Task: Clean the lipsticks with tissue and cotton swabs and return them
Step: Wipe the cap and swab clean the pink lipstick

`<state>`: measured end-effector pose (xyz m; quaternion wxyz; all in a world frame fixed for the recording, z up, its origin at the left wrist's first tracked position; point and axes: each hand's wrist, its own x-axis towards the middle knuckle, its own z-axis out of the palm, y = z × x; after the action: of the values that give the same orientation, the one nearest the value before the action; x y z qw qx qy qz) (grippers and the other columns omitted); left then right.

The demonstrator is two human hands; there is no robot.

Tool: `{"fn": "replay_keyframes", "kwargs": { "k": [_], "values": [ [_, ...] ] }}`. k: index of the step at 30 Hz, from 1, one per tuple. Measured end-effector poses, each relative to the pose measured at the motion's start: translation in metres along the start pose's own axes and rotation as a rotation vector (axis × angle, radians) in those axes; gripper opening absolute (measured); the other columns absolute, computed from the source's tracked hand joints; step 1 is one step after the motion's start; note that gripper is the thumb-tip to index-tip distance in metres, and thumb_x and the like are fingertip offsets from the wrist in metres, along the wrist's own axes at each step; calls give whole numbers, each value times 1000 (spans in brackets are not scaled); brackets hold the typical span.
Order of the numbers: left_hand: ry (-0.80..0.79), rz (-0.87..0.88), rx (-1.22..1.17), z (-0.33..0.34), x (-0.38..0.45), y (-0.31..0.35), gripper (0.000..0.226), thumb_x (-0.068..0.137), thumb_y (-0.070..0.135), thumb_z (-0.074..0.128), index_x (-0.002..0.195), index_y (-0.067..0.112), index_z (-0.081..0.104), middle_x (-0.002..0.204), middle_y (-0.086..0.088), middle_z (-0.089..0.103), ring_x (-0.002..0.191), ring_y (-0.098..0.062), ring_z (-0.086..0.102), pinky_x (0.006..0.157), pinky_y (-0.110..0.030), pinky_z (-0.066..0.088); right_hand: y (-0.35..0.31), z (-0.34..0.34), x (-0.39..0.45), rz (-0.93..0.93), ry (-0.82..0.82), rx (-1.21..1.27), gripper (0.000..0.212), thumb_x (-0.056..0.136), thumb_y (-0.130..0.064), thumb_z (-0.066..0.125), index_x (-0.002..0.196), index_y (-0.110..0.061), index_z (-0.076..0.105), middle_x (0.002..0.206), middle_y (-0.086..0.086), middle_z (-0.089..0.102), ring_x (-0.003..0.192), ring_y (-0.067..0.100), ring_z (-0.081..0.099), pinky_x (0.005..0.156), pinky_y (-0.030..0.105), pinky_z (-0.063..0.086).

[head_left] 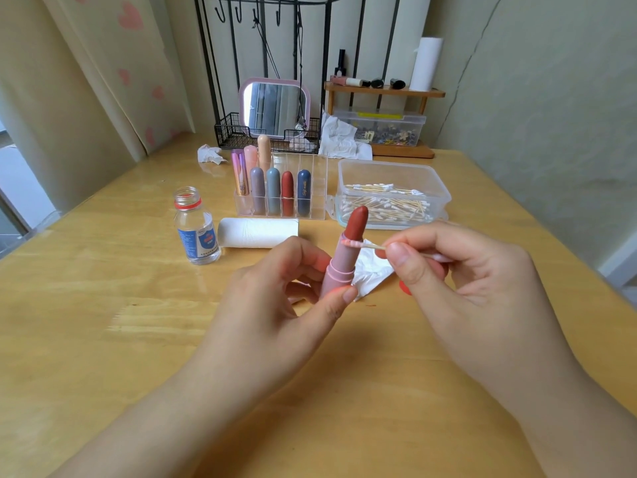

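lipstick (344, 257): uncapped, pink tube, red-brown bullet extended, tilted slightly right, held above the table (138, 339) near centre
left hand (286, 291): grips tube base, thumb and fingers curled round it
cotton swab (365, 246): tip stained pink, touching rim of tube just under the bullet; stick runs right into the fingers
right hand (458, 270): pinches swab stick between thumb and forefinger, other fingers curled
tissue (372, 274): white, crumpled, flat on table directly behind tube and between both hands
red cap (405, 288): mostly hidden by right thumb, only a red edge visible on table, cannot confirm it is a cap
organizer (310, 188): clear, compartmented, behind the hands; holds capped lipsticks in purple, pink, peach, grey, teal, red, navy; right compartments bare
swab box (393, 170): clear plastic, open, right of organizer, full of swabs
tissue roll (258, 232): lying on its side in front of organizer
bottle (198, 229): clear glass, uncapped, blue label, left of roll
mirror (274, 108): pink frame, at far edge against black wire rack
used tissues (210, 154): crumpled, far left of organizer; another wad by the mirror
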<state>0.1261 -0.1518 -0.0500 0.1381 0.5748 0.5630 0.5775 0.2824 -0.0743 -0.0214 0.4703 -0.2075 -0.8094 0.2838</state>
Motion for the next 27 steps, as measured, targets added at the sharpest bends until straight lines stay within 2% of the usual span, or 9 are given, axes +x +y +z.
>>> {"fn": "replay_keyframes", "kwargs": {
  "k": [3,9,14,27],
  "values": [
    [-7,-14,-20,0,-1,0,27,72,44,66,86,21,62,81,12,69,71,-6,65,65,-12,48,2,-1,0,18,-4,35,11,84,-34,58,79,-29,67,58,-11,48,57,15,51,56,17,41],
    [-24,-37,-51,3,-1,-1,28,70,44,66,86,21,61,81,10,69,73,-7,66,67,-17,51,7,-3,3,77,-45,137,14,81,-40,59,80,-30,68,65,13,52,59,27,49,56,35,43],
    [-33,-39,-38,3,-2,-2,28,71,45,66,86,22,61,82,12,68,73,-7,66,67,-20,53,11,-4,4,95,-71,202,14,78,-40,60,79,-29,69,63,6,54,61,29,48,57,37,43],
    [-43,-25,-28,4,-4,0,24,72,43,66,85,23,61,82,11,68,74,-6,65,70,-21,54,14,-8,6,109,-105,257,16,76,-39,60,79,-26,70,70,18,56,64,36,45,57,40,39]
  ]
}}
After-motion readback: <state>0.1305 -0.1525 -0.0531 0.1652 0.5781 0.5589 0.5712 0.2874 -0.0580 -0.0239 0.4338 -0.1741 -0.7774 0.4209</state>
